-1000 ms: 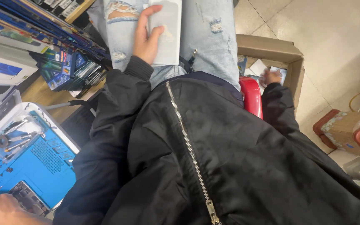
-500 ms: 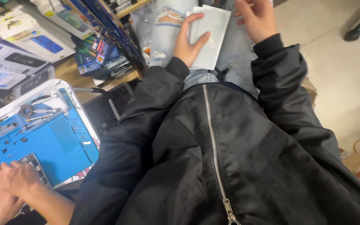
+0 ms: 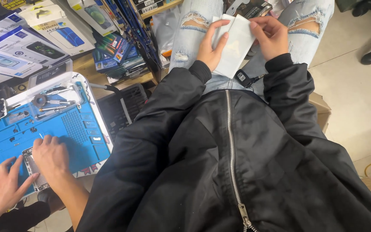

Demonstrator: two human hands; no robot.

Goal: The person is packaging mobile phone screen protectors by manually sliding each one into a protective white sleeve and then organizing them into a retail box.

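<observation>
Left hand (image 3: 209,49): I see its fingers curled around the white packet (image 3: 236,45), thumb on top.
Right hand (image 3: 272,36): fingertips pinching its upper corner.
Packet: above my lap, between my knees.

White packet (image 3: 235,45), plain and unpatterned. Jacket (image 3: 237,167) black, with a silver-toned zip (image 3: 232,154). Jeans (image 3: 194,30) pale blue, ripped to frayed white threads at the knees. Work mat (image 3: 80,137) bright blue, its tray rim white. Floor (image 3: 357,81) beige. Key fob (image 3: 242,78) black.
</observation>
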